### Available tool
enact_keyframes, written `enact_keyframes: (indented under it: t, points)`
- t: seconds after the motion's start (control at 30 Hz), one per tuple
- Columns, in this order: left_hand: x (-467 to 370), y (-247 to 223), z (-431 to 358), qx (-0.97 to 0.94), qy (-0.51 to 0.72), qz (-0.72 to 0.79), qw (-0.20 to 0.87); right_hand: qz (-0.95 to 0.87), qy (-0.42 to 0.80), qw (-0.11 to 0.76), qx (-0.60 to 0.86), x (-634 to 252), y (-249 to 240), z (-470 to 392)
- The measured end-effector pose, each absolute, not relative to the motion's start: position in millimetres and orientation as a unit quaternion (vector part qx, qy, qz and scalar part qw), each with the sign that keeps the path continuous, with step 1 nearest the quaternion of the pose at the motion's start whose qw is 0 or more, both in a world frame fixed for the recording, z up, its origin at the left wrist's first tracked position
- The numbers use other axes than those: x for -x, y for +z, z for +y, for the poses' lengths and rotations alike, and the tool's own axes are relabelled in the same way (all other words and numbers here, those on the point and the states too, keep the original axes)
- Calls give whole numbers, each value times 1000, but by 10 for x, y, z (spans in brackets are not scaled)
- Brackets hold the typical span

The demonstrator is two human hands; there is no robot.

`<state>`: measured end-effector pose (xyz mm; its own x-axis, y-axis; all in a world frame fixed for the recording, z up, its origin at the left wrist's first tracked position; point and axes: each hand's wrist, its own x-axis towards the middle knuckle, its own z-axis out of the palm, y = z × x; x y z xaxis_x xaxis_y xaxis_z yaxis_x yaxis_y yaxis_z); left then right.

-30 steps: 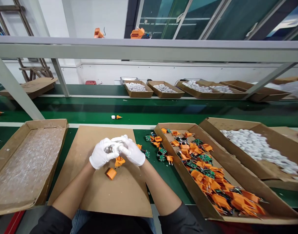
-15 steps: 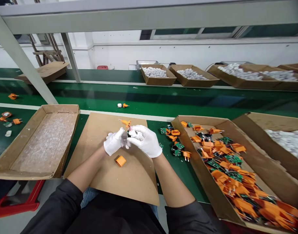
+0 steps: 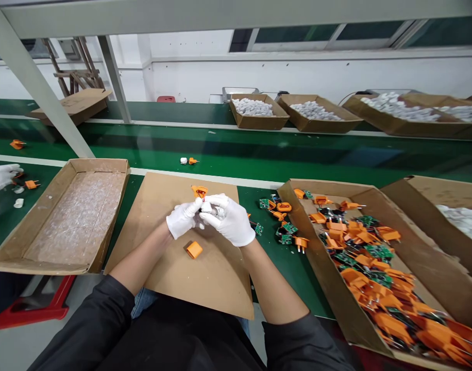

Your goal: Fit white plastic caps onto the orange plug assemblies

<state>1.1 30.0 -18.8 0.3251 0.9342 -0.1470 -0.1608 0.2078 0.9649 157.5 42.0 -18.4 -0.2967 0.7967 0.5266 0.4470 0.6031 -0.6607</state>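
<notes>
The orange plug part (image 3: 199,191) sits pinched at the tips of our 2 gloved hands, above the far half of the cardboard mat (image 3: 174,278). Our left hand (image 3: 183,220) closes around its lower end; our right hand (image 3: 229,224) is curled tight against a small white piece (image 3: 206,207) pressed to it. We judge the 2 pieces are being joined and not yet seated, since the orange end stands proud of the fingers.

Just nearer us on the mat lies 1 orange cap (image 3: 194,249), untouched, so at least that piece looks left to fit. Right of the mat, a box (image 3: 298,186) holds a heap of orange and green parts (image 3: 359,257), with a few spilled on the green belt (image 3: 282,232). Left of the mat, a tray (image 3: 100,170) holds only clear film.

Our fingers hide the joint itself, so we cannot tell how the pieces meet. A co-worker's gloved hand (image 3: 0,176) is cut off far left of the mat.
</notes>
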Motion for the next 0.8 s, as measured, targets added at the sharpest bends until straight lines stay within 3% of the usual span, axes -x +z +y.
enact_keyframes:
  t: [0.2, 0.57, 0.8]
  points:
    - [2, -160, 305, -489, 406, 349, 689, -778, 192, 426, 419, -1593, -209, 418]
    - [133, -121, 351, -540, 359, 471, 599, -807, 143, 442, 363, -1515, -176, 425]
    - [100, -19, 319, -532, 366, 431, 630, -818, 150, 408, 376, -1532, -208, 456]
